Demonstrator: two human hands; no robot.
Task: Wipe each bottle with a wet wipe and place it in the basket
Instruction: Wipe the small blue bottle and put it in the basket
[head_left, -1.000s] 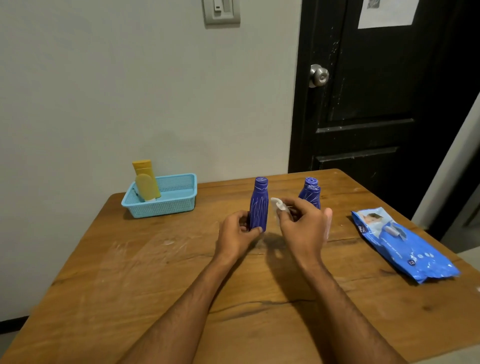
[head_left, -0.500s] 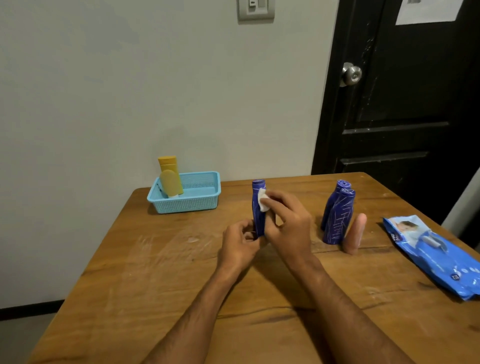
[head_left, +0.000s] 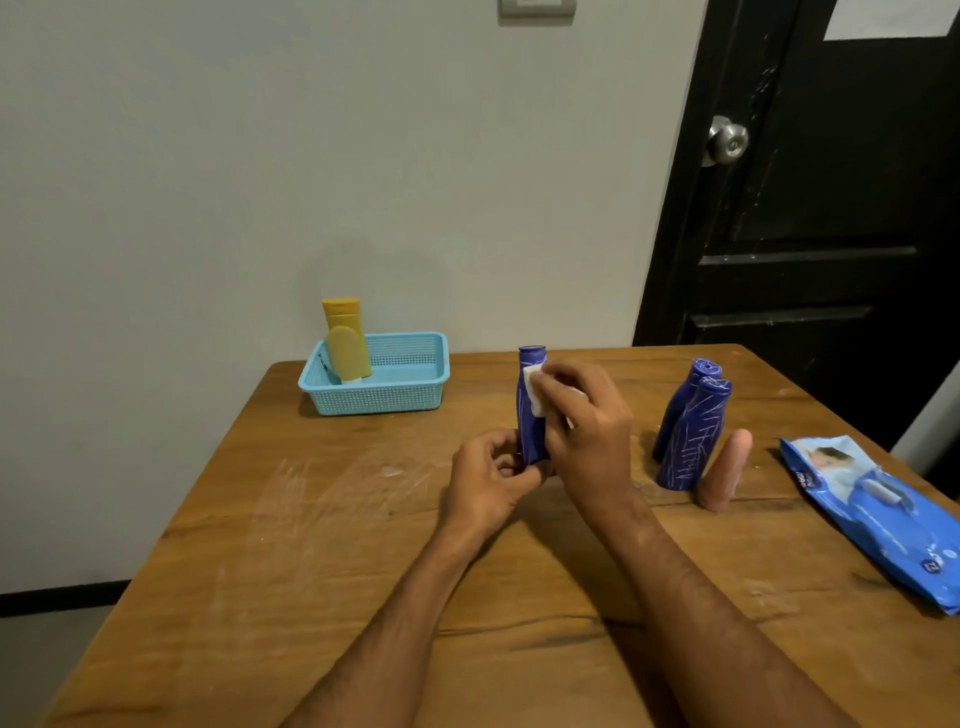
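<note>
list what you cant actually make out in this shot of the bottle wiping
All in the head view:
- Lower part of the held blue bottle: covered by the left hand and right hand.
- Most of the wet wipe: under the right hand's fingers.
- Rear blue bottle: largely behind the front one.
- Wipes pack: cut off by the right edge, print too small to read.
- Yellow bottles: bases hidden by the basket wall.

Room behind the wooden surface (head_left: 322, 561)
Black door (head_left: 831, 218) with silver knob (head_left: 727, 141) at upper right; wall switch (head_left: 536, 6) at top centre.

Dim even indoor light, soft shadows, wide-angle distortion
</note>
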